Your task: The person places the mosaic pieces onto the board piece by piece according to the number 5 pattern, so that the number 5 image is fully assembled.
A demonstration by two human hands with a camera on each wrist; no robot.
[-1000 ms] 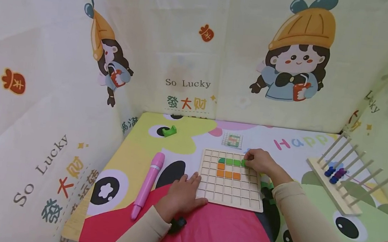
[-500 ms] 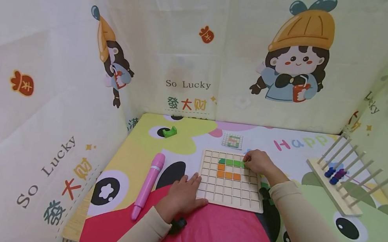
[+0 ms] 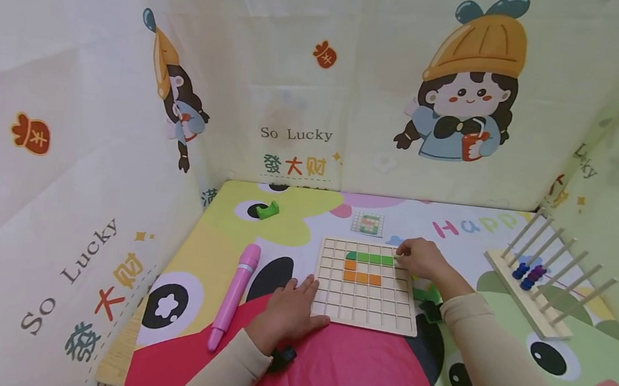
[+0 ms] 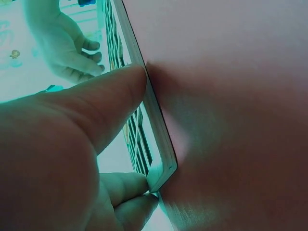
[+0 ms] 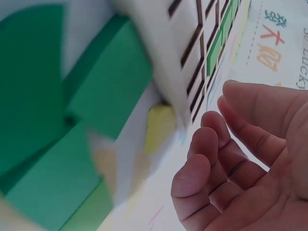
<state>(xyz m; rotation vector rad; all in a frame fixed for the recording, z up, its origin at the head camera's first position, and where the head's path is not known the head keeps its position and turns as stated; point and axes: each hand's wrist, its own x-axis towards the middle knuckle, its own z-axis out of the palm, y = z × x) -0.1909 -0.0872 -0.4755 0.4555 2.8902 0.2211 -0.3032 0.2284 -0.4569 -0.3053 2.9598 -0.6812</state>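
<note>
A square wooden grid board (image 3: 355, 301) lies on the table. Several green tiles (image 3: 376, 259) form a row in its upper cells, with several orange tiles (image 3: 363, 278) below them. My left hand (image 3: 287, 309) rests at the board's near left corner, its thumb (image 4: 120, 91) against the front edge and its fingers along the left side. At the board's far right edge is my right hand (image 3: 421, 259), just right of the green row. The right wrist view shows its fingers (image 5: 192, 178) loosely bent, with nothing between them.
Loose green pieces (image 3: 426, 293) lie by the right wrist, beside the board. A small pattern card (image 3: 368, 223) lies behind it. Leftward are a pink pen-shaped stick (image 3: 233, 298) and a green curved piece (image 3: 268, 210). A wooden peg stand (image 3: 530, 301) with beads stands at right.
My right hand has drawn slightly right, away from the end of the green row, and the last green tile there now shows fully. The left hand stays in place.
</note>
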